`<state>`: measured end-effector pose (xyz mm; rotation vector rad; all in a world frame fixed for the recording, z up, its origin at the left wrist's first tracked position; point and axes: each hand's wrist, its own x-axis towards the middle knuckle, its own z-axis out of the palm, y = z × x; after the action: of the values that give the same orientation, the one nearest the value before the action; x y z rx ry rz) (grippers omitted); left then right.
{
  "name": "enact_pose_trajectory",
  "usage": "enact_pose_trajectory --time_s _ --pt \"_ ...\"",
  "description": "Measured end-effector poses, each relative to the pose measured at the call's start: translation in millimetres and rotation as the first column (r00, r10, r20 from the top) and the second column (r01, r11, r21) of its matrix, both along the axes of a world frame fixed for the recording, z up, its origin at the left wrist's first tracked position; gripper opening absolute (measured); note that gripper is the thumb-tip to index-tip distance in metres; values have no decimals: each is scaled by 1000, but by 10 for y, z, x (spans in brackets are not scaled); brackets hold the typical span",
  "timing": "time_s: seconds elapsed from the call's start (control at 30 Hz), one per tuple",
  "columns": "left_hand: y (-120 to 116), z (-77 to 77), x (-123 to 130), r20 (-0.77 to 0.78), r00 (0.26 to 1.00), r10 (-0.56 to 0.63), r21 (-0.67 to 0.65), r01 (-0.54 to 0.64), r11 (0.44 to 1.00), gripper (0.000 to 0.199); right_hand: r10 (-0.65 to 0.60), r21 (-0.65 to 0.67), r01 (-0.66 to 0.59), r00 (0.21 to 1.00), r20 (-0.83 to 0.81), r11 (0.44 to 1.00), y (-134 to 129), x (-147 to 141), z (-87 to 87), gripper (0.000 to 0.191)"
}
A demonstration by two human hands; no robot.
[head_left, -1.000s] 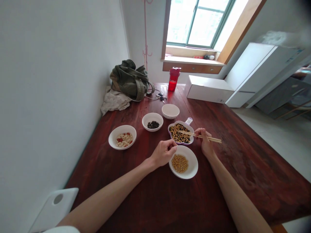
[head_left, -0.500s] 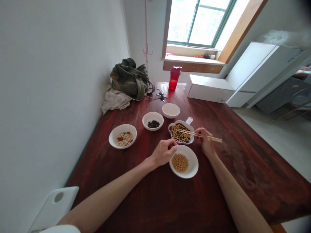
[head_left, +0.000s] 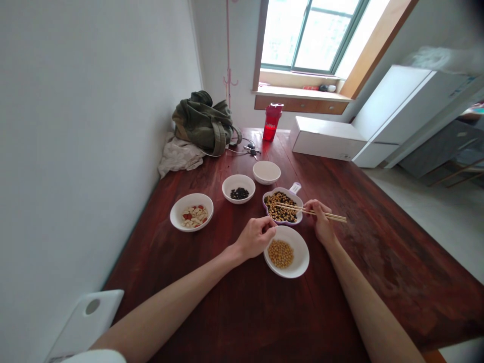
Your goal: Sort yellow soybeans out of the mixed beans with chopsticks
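My right hand [head_left: 321, 219] is closed around a pair of wooden chopsticks [head_left: 331, 217]. Their tips rest among the mixed yellow and black beans in a purple-edged, flower-shaped dish [head_left: 297, 187] with a short handle. In front of that dish stands a white bowl [head_left: 300, 252] holding yellow soybeans [head_left: 280, 253]. My left hand [head_left: 257, 236] is closed, its thumb and fingers pinching the bowl's upper left rim; the fingertips are partly hidden. To the left are a white bowl [head_left: 238, 180] with black beans [head_left: 239, 193] and another bowl [head_left: 176, 214] with pale nut pieces and red ones.
Behind the dish sits an empty white bowl [head_left: 266, 173]. Farther back on the dark red wooden table [head_left: 234, 312] are a green bag [head_left: 202, 123], a cloth [head_left: 179, 156], keys [head_left: 251, 149], a red shaker bottle [head_left: 272, 122] and a white box [head_left: 327, 138]. A wall runs along the left.
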<state>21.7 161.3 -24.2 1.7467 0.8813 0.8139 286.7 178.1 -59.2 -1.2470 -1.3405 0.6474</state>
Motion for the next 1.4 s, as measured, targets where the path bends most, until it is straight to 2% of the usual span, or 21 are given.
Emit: enact_pose_trajectory --time_s 0.17,0.67,0.93,1.07,1.17,1.27,1.4 --pt "4 -15 -1 -11 1000 2 8 -2 1000 21 0 26 2 998 -70 1000 -1 5 -12 43" --pt "2 -1 -3 -18 1000 5 15 -5 1000 21 -20 -12 20 999 -35 1000 -15 -18 27 49" --pt "5 0 -4 -18 1000 4 18 -3 1000 21 -44 -16 42 992 -115 999 -39 -73 77 50" --pt "5 -3 -3 -10 1000 2 14 -1 1000 21 -53 -18 50 978 -203 999 -26 -74 48 50" --pt "5 -1 -2 -11 1000 3 22 -3 1000 21 -67 -1 70 951 -303 998 5 -56 25 49" --pt "8 0 -1 -8 1000 2 27 -2 1000 21 -46 15 60 881 -471 998 18 -37 72 47" --pt "9 0 0 -7 1000 7 21 -7 1000 21 103 4 -128 775 -624 992 -31 -18 242 48"
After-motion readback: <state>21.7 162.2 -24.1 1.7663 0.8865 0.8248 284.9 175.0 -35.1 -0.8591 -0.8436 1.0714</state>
